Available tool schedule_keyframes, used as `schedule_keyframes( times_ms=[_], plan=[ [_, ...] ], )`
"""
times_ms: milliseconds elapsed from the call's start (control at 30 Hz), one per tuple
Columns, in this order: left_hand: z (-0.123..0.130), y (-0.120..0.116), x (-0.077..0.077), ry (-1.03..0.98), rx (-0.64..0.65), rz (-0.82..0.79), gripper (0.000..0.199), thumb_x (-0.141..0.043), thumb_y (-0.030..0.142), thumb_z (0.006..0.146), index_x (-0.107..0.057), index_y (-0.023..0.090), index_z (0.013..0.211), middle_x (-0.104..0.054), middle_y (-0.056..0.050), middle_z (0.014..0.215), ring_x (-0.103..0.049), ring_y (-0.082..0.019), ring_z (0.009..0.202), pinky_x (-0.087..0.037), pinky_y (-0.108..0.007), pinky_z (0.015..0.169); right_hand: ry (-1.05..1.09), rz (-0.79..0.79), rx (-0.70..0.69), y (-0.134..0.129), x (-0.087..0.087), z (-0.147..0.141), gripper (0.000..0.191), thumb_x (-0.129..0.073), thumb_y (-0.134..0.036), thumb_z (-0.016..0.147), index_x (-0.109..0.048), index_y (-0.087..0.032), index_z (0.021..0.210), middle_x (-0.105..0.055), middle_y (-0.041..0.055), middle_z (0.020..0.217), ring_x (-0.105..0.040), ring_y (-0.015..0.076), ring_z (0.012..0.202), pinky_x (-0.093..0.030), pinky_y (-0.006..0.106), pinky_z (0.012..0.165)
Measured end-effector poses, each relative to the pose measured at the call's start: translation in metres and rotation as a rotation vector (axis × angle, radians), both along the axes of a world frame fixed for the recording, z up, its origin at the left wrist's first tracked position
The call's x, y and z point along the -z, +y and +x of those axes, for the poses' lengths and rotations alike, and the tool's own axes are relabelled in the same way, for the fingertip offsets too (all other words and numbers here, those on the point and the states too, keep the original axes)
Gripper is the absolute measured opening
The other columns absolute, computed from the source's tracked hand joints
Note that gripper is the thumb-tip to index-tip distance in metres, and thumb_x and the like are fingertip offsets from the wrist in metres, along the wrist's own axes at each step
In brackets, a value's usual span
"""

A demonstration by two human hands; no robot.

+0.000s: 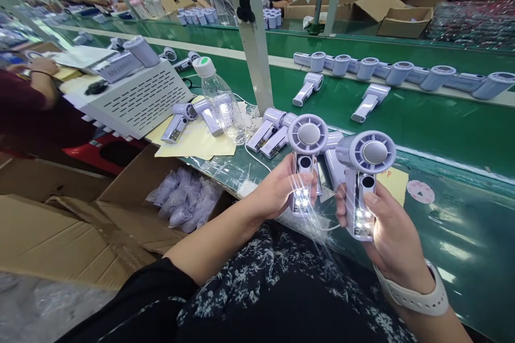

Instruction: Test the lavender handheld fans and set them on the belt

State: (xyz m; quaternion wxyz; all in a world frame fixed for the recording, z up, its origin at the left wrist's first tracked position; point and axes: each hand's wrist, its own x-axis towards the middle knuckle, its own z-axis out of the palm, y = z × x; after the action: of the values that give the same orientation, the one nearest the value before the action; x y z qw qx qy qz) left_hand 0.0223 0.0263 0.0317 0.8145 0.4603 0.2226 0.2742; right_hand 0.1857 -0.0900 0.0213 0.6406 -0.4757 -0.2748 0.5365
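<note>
Seen from the wearer's head, two bare hands each hold up a pale purple handheld fan over a green work surface (475, 241). The left hand (277, 187) grips the left fan (298, 165) by its handle, the thumb lying across the front and the fingers curled around it. The right hand (396, 230) clasps the right fan (354, 187), with its thumb against the handle's front edge and its fingertips showing on the other side. Both fans stand nearly upright, side by side and apart, their round heads facing the wearer and bright lights shining low on the handles. A pale watch (418, 292) circles the right wrist.

Just beyond the left fan, more purple fans (261, 134) lie on the work surface. Farther left stands a clear bottle (219, 99) with a white cap, beside yellow paper (197, 144) bearing another fan (176, 126). Left of that sits a slotted metal case (140, 99). Near left, an open cardboard box (120, 185) holds wrapped purple pieces (181, 198). To the right of the right hand is a round pink sticker (420, 192). On the far side, a row of fans (368, 68) runs along a green belt (338, 102).
</note>
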Motion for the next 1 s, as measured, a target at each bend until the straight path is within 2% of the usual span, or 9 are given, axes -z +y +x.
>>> schedule_keyframes(
  times_ms=[167, 267, 367, 500, 600, 700, 767, 867, 1000],
  plan=[
    [-0.002, 0.002, 0.007, 0.012, -0.009, -0.132, 0.046, -0.075, 0.042, 0.081, -0.047, 0.019, 0.11, -0.064, -0.002, 0.087, -0.063, -0.016, 0.068, -0.052, -0.03, 0.062, 0.149, -0.015, 0.02, 0.004, -0.003, -0.002, 0.032, -0.065, -0.051, 0.095, -0.074, -0.02, 0.102, -0.073, 0.006, 0.088, -0.063, 0.0147, 0.059, -0.056, 0.025, 0.05],
    [-0.009, 0.002, 0.005, -0.024, 0.1, -0.113, 0.059, -0.075, 0.043, 0.081, -0.045, 0.02, 0.126, -0.069, -0.007, 0.1, -0.072, -0.022, 0.078, -0.058, -0.036, 0.069, 0.16, -0.019, 0.027, 0.002, -0.008, -0.003, 0.044, -0.061, -0.059, 0.096, -0.079, -0.02, 0.1, -0.078, 0.0099, 0.095, -0.072, 0.0191, 0.068, -0.064, 0.029, 0.062],
    [-0.02, -0.001, -0.012, -0.022, 0.176, 0.019, 0.06, -0.077, 0.038, 0.084, -0.043, 0.022, 0.131, -0.072, -0.008, 0.107, -0.075, -0.024, 0.09, -0.06, -0.037, 0.078, 0.126, -0.004, 0.088, -0.006, -0.017, -0.004, 0.029, -0.069, -0.052, 0.094, -0.081, -0.029, 0.107, -0.081, 0.0066, 0.107, -0.079, 0.0255, 0.089, -0.068, 0.033, 0.073],
    [-0.032, -0.01, -0.041, -0.009, 0.184, 0.112, 0.04, -0.076, 0.027, 0.088, -0.048, 0.024, 0.117, -0.074, -0.005, 0.105, -0.073, -0.018, 0.089, -0.057, -0.026, 0.073, 0.065, 0.067, 0.11, -0.019, -0.034, -0.009, 0.019, -0.075, -0.047, 0.09, -0.082, -0.032, 0.1, -0.082, 0.0055, 0.099, -0.079, 0.0269, 0.086, -0.069, 0.036, 0.068],
    [-0.032, -0.013, -0.049, -0.051, 0.153, 0.12, 0.042, -0.08, 0.027, 0.084, -0.051, 0.024, 0.114, -0.073, -0.004, 0.105, -0.072, -0.016, 0.087, -0.056, -0.025, 0.071, 0.024, 0.079, 0.166, -0.021, -0.043, -0.01, 0.011, -0.075, -0.041, 0.091, -0.081, -0.033, 0.095, -0.08, 0.0052, 0.1, -0.077, 0.0277, 0.09, -0.068, 0.04, 0.072],
    [-0.024, -0.011, -0.04, -0.012, 0.192, 0.091, 0.054, -0.09, 0.032, 0.071, -0.059, 0.02, 0.114, -0.07, -0.004, 0.094, -0.07, -0.019, 0.083, -0.055, -0.028, 0.07, 0.057, 0.106, 0.138, -0.016, -0.045, -0.01, 0.014, -0.071, -0.042, 0.092, -0.08, -0.032, 0.097, -0.077, 0.0066, 0.103, -0.074, 0.0286, 0.096, -0.066, 0.042, 0.076],
    [-0.016, -0.01, -0.029, 0.023, 0.225, 0.041, 0.057, -0.094, 0.034, 0.065, -0.063, 0.017, 0.11, -0.065, -0.002, 0.084, -0.065, -0.016, 0.074, -0.052, -0.027, 0.066, 0.087, 0.089, 0.093, -0.011, -0.043, -0.01, 0.02, -0.066, -0.044, 0.092, -0.08, -0.03, 0.096, -0.075, 0.007, 0.096, -0.072, 0.0268, 0.089, -0.065, 0.039, 0.073],
    [-0.006, -0.009, -0.016, -0.021, 0.154, -0.067, 0.053, -0.092, 0.043, 0.068, -0.065, 0.015, 0.103, -0.06, -0.001, 0.083, -0.059, -0.012, 0.07, -0.049, -0.026, 0.067, 0.136, 0.031, 0.046, -0.007, -0.04, -0.012, 0.027, -0.057, -0.043, 0.095, -0.078, -0.028, 0.092, -0.072, 0.007, 0.086, -0.068, 0.0234, 0.077, -0.064, 0.037, 0.07],
    [-0.005, -0.007, -0.013, -0.145, 0.134, -0.182, 0.044, -0.081, 0.046, 0.078, -0.064, 0.014, 0.104, -0.066, -0.006, 0.094, -0.065, -0.016, 0.079, -0.054, -0.029, 0.074, 0.175, 0.036, 0.04, -0.006, -0.041, -0.014, 0.035, -0.049, -0.042, 0.097, -0.077, -0.024, 0.086, -0.069, 0.0084, 0.082, -0.062, 0.0214, 0.07, -0.06, 0.034, 0.063]
  ],
)
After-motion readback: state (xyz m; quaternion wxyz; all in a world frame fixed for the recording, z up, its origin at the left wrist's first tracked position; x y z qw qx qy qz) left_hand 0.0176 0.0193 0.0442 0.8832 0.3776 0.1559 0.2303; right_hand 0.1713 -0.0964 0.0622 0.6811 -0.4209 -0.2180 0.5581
